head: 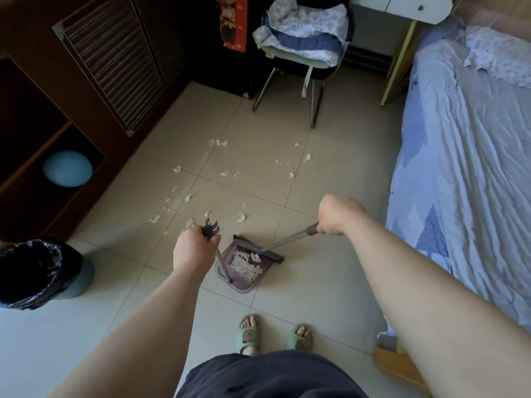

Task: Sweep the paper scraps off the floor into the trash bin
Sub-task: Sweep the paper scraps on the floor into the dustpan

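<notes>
Left hand (192, 248) is gripping the dustpan (244, 288) handle; right hand (340, 214) is clasping the one broom (287, 239), its head lying at the pan's mouth. Tipping the single pan while carrying it to the one trash bin (83, 277) is risking a spill. Roughly twenty paper scraps (188, 198) are lying loose on the tiles beyond.

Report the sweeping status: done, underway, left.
Done: a heap of paper scraps lies in the dustpan. Underway: the left hand grips the dustpan handle, and the right hand grips the broom, its head at the pan's mouth. Left: many loose scraps dot the tiles beyond the pan, and the pan's load must go into the trash bin at the left.
</notes>
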{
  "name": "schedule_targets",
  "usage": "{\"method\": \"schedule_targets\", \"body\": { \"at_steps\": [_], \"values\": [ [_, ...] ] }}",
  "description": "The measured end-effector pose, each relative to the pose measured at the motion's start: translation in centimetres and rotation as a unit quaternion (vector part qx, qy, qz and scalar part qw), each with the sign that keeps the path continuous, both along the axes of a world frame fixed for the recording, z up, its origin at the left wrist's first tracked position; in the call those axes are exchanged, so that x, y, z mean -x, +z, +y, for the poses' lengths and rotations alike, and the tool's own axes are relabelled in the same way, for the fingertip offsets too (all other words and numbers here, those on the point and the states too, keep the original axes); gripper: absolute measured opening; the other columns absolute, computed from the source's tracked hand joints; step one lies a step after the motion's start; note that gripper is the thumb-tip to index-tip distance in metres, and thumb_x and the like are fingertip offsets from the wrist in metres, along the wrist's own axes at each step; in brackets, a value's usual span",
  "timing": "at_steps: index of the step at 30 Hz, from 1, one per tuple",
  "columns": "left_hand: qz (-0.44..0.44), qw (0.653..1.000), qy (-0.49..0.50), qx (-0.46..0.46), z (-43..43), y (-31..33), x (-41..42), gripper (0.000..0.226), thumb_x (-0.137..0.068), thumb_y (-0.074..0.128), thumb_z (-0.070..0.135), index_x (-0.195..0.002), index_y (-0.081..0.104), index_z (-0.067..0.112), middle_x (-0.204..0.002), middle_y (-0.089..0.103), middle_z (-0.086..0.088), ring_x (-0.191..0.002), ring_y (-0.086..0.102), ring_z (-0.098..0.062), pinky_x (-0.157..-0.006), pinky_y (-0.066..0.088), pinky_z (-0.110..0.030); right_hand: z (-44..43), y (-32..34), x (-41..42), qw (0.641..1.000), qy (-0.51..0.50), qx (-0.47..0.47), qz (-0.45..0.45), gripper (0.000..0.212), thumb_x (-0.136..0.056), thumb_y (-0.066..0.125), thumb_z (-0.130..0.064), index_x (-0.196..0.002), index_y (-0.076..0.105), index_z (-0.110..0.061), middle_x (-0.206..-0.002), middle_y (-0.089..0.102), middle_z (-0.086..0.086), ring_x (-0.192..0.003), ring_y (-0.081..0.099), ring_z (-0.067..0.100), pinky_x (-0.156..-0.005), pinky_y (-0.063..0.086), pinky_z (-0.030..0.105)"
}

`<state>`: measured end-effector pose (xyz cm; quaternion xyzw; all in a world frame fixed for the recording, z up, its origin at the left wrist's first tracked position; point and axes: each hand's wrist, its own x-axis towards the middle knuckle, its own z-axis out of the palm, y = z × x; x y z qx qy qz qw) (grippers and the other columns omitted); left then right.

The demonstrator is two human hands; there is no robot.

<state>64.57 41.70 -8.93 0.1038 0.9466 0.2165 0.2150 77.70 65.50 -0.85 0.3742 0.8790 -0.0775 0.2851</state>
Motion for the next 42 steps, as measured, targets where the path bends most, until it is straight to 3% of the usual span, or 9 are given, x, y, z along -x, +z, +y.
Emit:
{"method": "schedule_targets", "body": {
  "at_steps": [2,8,12,17,24,33,38,42],
  "values": [
    [0.009,1.000,0.002,0.001,0.0,0.0,0.3,0.020,-0.091,0.059,0.024,-0.089,0.060,0.004,-0.084,0.061,-0.012,-0.072,0.052,-0.029,-0.058,0.036,-0.029,0.9,1.1,0.2,1.000,-0.013,-0.011,0.013,0.033,-0.072,0.076,-0.036,-0.065,0.053,-0.014,-0.061,0.050,-0.001,-0.069,0.053,0.025,-0.054,0.036,0.021],
    [0.022,0.998,0.049,-0.012,-0.8,0.6,2.0,0.022,-0.092,0.057,0.026,-0.091,0.061,0.005,-0.080,0.059,-0.010,-0.072,0.052,-0.030,-0.061,0.038,-0.030,2.2,2.4,1.0,0.994,-0.072,-0.062,0.053,0.021,-0.068,0.075,-0.031,-0.082,0.068,-0.015,-0.071,0.061,0.001,-0.074,0.059,0.025,-0.060,0.041,0.021],
    [0.025,0.997,0.070,-0.021,-1.5,0.9,2.9,0.019,-0.092,0.057,0.027,-0.089,0.057,0.008,-0.082,0.059,-0.010,-0.073,0.052,-0.030,-0.063,0.039,-0.031,0.9,1.0,2.7,0.989,-0.116,-0.057,0.077,0.025,-0.074,0.076,-0.037,-0.081,0.064,-0.017,-0.079,0.062,0.003,-0.076,0.059,0.025,-0.063,0.041,0.021],
    [0.024,0.995,0.094,-0.017,-2.0,0.7,4.6,0.020,-0.092,0.056,0.027,-0.092,0.059,0.007,-0.084,0.060,-0.011,-0.073,0.052,-0.030,-0.062,0.037,-0.030,-0.8,-2.2,5.3,0.980,-0.147,-0.049,0.127,0.020,-0.085,0.066,-0.022,-0.102,0.068,-0.013,-0.108,0.069,0.008,-0.103,0.065,0.027,-0.073,0.047,0.026],
    [0.023,0.995,0.095,0.004,-1.3,-0.1,6.1,0.019,-0.093,0.055,0.027,-0.090,0.056,0.008,-0.082,0.057,-0.009,-0.071,0.050,-0.029,-0.060,0.035,-0.029,-1.3,-5.7,8.5,0.989,-0.106,-0.023,0.104,0.021,-0.096,0.052,-0.018,-0.110,0.065,-0.009,-0.116,0.065,0.013,-0.109,0.062,0.030,-0.082,0.048,0.031],
    [0.013,0.995,0.101,0.001,-1.7,-0.9,7.9,0.022,-0.092,0.055,0.027,-0.095,0.059,0.006,-0.089,0.061,-0.012,-0.074,0.053,-0.029,-0.061,0.036,-0.031,-2.5,-6.1,8.2,0.999,0.019,-0.026,0.030,0.015,-0.091,0.057,-0.018,-0.103,0.065,-0.017,-0.108,0.067,0.006,-0.103,0.064,0.026,-0.069,0.038,0.024],
    [0.007,0.996,0.084,-0.001,-1.1,-0.7,6.8,0.020,-0.094,0.054,0.025,-0.094,0.057,0.006,-0.086,0.057,-0.011,-0.075,0.051,-0.030,-0.061,0.036,-0.031,-2.3,-3.0,8.2,0.997,0.058,-0.025,0.044,0.013,-0.083,0.066,-0.024,-0.094,0.068,-0.018,-0.081,0.059,0.002,-0.077,0.056,0.025,-0.065,0.039,0.024],
    [0.002,0.997,0.083,-0.001,-2.0,-1.0,6.6,0.023,-0.093,0.055,0.024,-0.094,0.060,0.002,-0.088,0.062,-0.015,-0.076,0.055,-0.033,-0.061,0.039,-0.031,-1.7,-0.9,7.7,0.996,0.060,-0.045,0.055,0.018,-0.079,0.070,-0.027,-0.096,0.069,-0.021,-0.085,0.062,0.000,-0.084,0.062,0.025,-0.067,0.041,0.023]
  ]
}}
